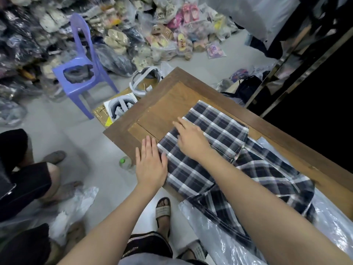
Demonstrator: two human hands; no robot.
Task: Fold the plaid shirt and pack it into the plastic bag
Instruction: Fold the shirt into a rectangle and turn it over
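The dark plaid shirt (214, 150) lies partly folded on the wooden table (168, 104), its near part trailing over a clear plastic bag (219, 238) at the table's near right. My left hand (150, 165) lies flat with straight fingers on the table at the shirt's left edge, thumb touching the cloth. My right hand (191, 138) rests flat on top of the folded layer, fingers spread toward the far left corner of the fold.
A purple plastic chair (84, 69) stands on the floor beyond the table's left. Boxes with white headsets (122, 108) sit by the table's far corner. Piles of bagged goods fill the back. A bottle (125, 163) stands on the floor. Another person's legs are at left.
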